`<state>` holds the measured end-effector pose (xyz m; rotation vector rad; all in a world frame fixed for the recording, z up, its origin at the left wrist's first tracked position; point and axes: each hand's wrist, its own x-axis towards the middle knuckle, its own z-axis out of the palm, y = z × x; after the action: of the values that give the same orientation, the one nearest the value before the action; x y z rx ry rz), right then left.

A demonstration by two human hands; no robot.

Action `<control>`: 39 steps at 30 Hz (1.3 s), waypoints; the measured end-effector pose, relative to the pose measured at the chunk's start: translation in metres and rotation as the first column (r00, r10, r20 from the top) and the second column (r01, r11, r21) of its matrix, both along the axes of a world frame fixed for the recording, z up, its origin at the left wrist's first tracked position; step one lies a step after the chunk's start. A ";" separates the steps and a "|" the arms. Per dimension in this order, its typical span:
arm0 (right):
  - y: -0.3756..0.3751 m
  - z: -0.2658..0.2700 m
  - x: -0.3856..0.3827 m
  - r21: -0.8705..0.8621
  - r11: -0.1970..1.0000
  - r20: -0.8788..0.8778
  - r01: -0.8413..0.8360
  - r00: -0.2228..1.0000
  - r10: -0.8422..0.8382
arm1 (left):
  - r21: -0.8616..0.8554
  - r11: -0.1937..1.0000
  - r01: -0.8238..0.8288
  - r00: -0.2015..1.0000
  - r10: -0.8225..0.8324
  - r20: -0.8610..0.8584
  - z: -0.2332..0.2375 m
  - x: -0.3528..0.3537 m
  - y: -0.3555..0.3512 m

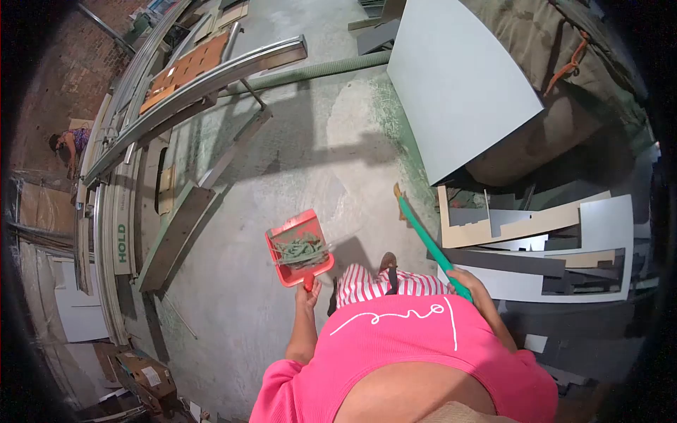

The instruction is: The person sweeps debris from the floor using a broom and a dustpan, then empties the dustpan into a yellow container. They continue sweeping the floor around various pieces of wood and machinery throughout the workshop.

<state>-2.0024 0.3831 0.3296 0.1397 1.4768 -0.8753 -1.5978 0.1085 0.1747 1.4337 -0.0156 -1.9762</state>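
My left hand (308,292) is closed around the handle of a red dustpan (288,274), held out over the concrete floor. A heap of greenish-grey debris (300,250) lies in the pan. On the other side, my right hand (467,280) grips a green stick (425,236) that slants forward and down. The stick's far end has a yellowish-brown tip (398,190); what lies beyond it is hard to make out.
Metal rails (211,81) and a long beam (176,236) stand on the left. A large white panel (465,84) leans at the upper right, above cut board offcuts (606,240). A cardboard box (144,377) sits at lower left. Another person (70,144) is at far left.
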 end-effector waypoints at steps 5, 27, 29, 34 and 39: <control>-0.050 -0.014 -0.057 -0.117 0.988 0.056 0.102 0.994 -0.096 | 0.028 1.000 0.006 0.999 -0.005 -0.051 -0.023 -0.080 -0.062; -0.368 -0.013 -0.362 -0.082 0.993 -0.076 -0.089 0.994 0.083 | -0.065 0.996 0.064 0.994 -0.070 -0.088 0.004 -0.407 -0.381; -0.406 0.003 -0.382 -0.094 0.995 -0.006 -0.045 0.999 0.045 | -0.060 0.997 0.040 0.994 -0.046 -0.100 0.007 -0.433 -0.406; -0.505 0.021 -0.452 -0.094 0.993 -0.139 -0.075 0.988 0.062 | -0.028 0.999 0.023 0.998 -0.025 -0.062 -0.009 -0.487 -0.466; -0.612 0.014 -0.551 -0.138 0.972 -0.128 -0.188 0.977 0.171 | -0.047 0.989 -0.141 0.989 0.139 -0.047 0.010 -0.555 -0.511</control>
<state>-2.5539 -0.2284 0.3440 -0.1567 1.4982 -0.8541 -2.1530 -0.4030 0.1852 1.3226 0.0530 -1.8785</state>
